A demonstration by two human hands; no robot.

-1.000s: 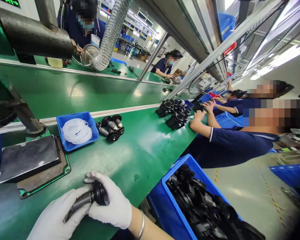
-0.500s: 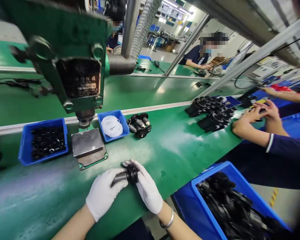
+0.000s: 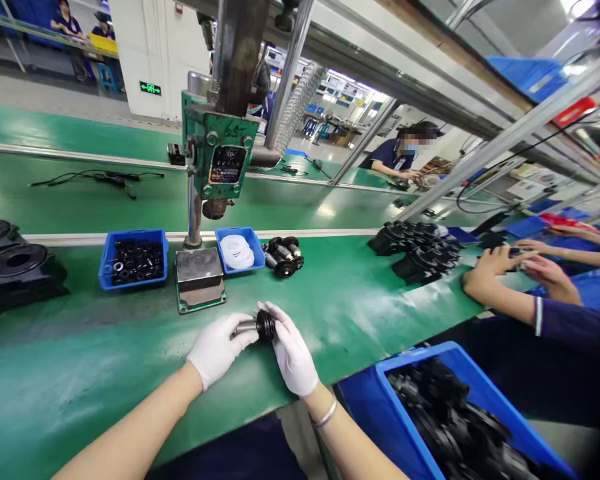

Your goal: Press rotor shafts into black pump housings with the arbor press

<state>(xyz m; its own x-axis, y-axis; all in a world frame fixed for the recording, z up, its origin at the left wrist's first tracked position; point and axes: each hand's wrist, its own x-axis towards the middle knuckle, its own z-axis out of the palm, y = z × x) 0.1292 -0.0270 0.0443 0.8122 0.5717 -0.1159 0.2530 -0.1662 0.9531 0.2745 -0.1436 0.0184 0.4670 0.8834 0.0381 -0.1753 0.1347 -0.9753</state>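
Observation:
Both my hands wear white gloves and hold one black flanged part with a grey cylindrical stem [image 3: 265,326] over the green bench. The fingers of my left hand [image 3: 216,349] are closed around the stem on its left side. My right hand [image 3: 295,352] grips the ridged black disc end, its fingers reaching over the far side and partly hiding it. Beyond my hands lies a small cluster of similar flanged parts [image 3: 283,255]. A metal block [image 3: 199,268] sits on the base plate of a green press [image 3: 225,157], left of my hands.
A blue bin of small black rings [image 3: 102,267] and a blue tray of white rings [image 3: 254,240] flank the press. Black housings [image 3: 415,247] stand at right and more [image 3: 17,260] at left. A blue crate [image 3: 395,400] of black parts is near my right arm. A co-worker's hands [image 3: 500,267] work at right.
My view has shifted back and to the left, so the press looks smaller and black housings show at the far left. Both hands keep hold of the same flanged part.

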